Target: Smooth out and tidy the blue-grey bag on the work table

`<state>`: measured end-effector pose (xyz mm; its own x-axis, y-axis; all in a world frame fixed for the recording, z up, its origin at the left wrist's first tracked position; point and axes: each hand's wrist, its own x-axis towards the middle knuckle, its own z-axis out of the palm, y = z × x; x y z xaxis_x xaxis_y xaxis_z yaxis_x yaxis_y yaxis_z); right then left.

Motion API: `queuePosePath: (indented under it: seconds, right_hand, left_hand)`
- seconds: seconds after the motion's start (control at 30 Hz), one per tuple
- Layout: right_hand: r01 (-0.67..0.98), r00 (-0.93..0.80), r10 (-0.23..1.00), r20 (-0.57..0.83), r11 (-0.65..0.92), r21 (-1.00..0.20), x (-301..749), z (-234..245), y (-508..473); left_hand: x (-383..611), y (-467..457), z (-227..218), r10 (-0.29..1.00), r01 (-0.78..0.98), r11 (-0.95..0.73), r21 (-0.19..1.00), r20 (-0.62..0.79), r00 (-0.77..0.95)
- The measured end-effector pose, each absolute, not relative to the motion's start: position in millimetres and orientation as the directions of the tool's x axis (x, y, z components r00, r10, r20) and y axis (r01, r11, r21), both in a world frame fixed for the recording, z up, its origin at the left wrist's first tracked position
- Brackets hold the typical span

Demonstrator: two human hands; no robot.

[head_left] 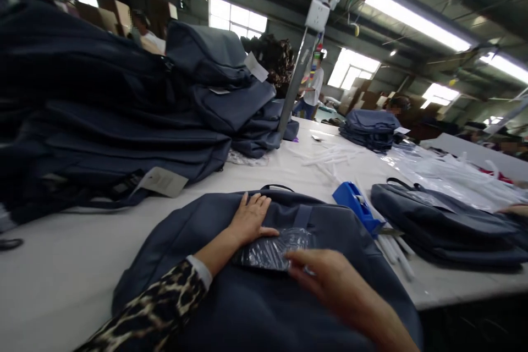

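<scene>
The left grip [249, 219], a bare hand below a leopard-print sleeve [160, 302] with a pale cuff, is lying flat with its fingers spread apart, clasping nothing. The right grip [325, 272], a bare hand, is showing blurred, its fingers curling at the near right edge of a crinkled clear plastic packet [264, 256]; whether thumb and finger are meeting on it, I cannot tell. The packet is lying between the two grips, and the left thumb is reaching over its upper edge. Both are positioned over a large dark navy, smooth-surfaced bag [264, 313], which is lying directly beneath them on a white-covered desk [58, 275]. A blue tape dispenser [357, 206] is standing beyond the right grip, and slender white tubes [394, 256] are lying to the right of that grip. Farther right, a second dark navy bag [445, 225] is resting on its side. Beyond and left of the left grip, a tall pile of dark navy bags [136, 132] is rising, a white card tag [163, 181] hanging at its near side.
</scene>
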<state>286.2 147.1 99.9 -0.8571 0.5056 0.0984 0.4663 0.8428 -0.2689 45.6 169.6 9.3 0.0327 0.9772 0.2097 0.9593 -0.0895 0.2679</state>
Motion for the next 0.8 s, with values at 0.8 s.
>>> queuePosePath:
  seconds: [0.8]
  right_hand:
    - [0.675, -0.728, 0.659, 0.191, 0.738, 0.025, 290, 98, 257]
  left_hand:
    - [-9, 218, 7, 0.877, 0.787, -0.414, 0.457, 0.433, 0.210]
